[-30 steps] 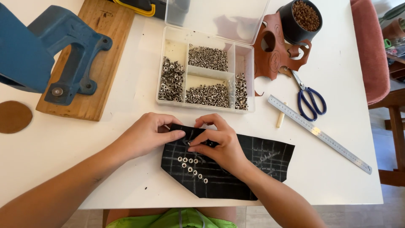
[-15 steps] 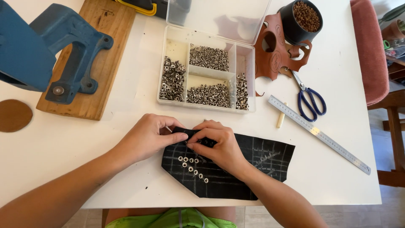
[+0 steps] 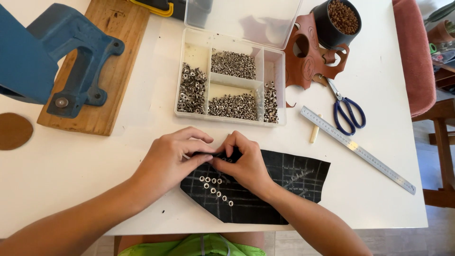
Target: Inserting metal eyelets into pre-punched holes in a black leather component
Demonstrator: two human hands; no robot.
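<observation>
Your left hand (image 3: 173,163) and right hand (image 3: 244,166) meet, pinching the black leather's (image 3: 289,182) top edge; eyelets (image 3: 215,187) just below; box (image 3: 232,83) beyond.

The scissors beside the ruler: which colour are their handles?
The scissors have dark blue handles, seen best in the head view.

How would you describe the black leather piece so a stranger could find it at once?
Start at the white table and look at its near edge, below the clear parts box. The black leather piece lies flat under both hands. Unlike the brown leather farther back, it is dark, grid-marked and carries a row of silver eyelets.
</observation>
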